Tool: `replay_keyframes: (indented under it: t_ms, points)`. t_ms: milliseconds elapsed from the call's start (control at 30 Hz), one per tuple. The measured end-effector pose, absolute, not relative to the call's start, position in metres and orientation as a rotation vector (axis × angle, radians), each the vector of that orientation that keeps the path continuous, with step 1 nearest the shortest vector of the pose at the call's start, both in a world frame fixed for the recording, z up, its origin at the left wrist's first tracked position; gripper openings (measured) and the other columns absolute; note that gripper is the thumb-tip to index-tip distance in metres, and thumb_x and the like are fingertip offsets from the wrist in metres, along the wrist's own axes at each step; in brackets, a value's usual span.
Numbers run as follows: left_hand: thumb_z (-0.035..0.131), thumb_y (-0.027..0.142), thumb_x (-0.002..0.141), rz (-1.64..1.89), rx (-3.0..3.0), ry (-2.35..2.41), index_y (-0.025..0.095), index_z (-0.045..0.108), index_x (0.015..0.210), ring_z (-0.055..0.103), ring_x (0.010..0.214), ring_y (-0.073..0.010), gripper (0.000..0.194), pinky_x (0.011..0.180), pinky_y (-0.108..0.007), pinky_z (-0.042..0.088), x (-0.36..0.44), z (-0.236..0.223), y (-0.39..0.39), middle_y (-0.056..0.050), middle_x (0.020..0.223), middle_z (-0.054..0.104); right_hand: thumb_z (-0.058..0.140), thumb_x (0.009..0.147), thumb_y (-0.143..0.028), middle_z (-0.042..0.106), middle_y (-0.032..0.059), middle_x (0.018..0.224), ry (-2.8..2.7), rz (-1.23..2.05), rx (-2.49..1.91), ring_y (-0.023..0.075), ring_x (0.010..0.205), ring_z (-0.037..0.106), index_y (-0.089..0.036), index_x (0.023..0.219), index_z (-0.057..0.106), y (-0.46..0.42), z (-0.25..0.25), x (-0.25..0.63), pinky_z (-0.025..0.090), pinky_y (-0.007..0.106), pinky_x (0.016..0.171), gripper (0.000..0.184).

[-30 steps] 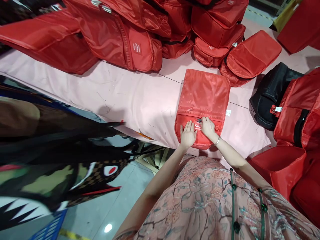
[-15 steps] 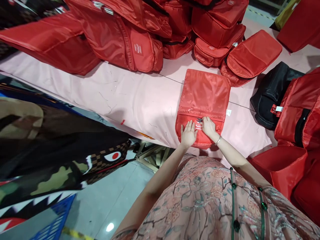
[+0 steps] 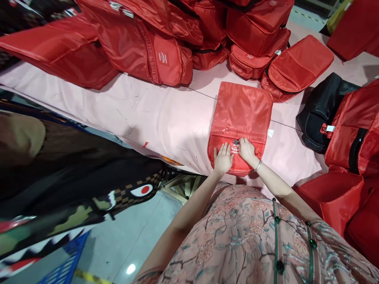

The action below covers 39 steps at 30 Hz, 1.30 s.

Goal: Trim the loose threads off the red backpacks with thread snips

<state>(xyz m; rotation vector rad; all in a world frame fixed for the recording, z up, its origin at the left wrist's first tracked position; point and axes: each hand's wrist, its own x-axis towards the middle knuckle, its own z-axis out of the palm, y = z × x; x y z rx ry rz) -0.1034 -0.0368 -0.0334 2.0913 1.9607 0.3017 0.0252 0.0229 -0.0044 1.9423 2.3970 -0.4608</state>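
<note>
A flat red bag (image 3: 241, 114) lies on the pink table cover (image 3: 166, 118) in front of me. My left hand (image 3: 223, 158) rests flat on the bag's near pocket, fingers stretched out. My right hand (image 3: 246, 150) sits just right of it, fingers curled round a small dark tool (image 3: 236, 142) whose tip touches the white label (image 3: 235, 149) on the pocket. A bracelet shows on my right wrist.
Several red bags (image 3: 154, 51) are piled along the far side and more red bags (image 3: 352, 130) stand at the right, with a black bag (image 3: 318, 112) among them. A person in a camouflage, shark-print garment (image 3: 68, 189) stands at my left. A blue crate (image 3: 63, 268) sits on the floor.
My hands stay on the bag's pocket, almost still. The person in the printed garment at the left has shifted.
</note>
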Motion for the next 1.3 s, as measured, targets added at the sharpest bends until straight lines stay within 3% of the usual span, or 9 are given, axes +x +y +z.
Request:
replay_keyframes:
  t_ms: [500,1300]
  points:
    - [0.028,0.035,0.091,0.293,2.078,1.965,0.013,0.04,0.136,0.029,0.135,-0.0239,0.051,0.112,-0.051,0.008,-0.1029,-0.0357,-0.0373,-0.011,0.145,0.033,0.032,0.095,-0.03,0.054,0.0111,0.11,2.389,-0.517,1.932,0.0191,0.099,0.053,-0.017,0.117,0.043,0.0219,-0.0022,0.027,0.043,0.029,0.078,0.028]
    - [0.028,0.036,0.092,0.312,2.084,1.969,0.013,0.041,0.135,0.03,0.134,-0.0239,0.051,0.112,-0.05,0.008,-0.103,-0.0363,-0.037,-0.012,0.144,0.035,0.037,0.094,-0.032,0.056,0.0086,0.104,2.414,-0.466,1.996,0.0179,0.09,0.056,-0.018,0.11,0.046,0.0207,-0.0072,0.0254,0.043,0.027,0.071,0.023]
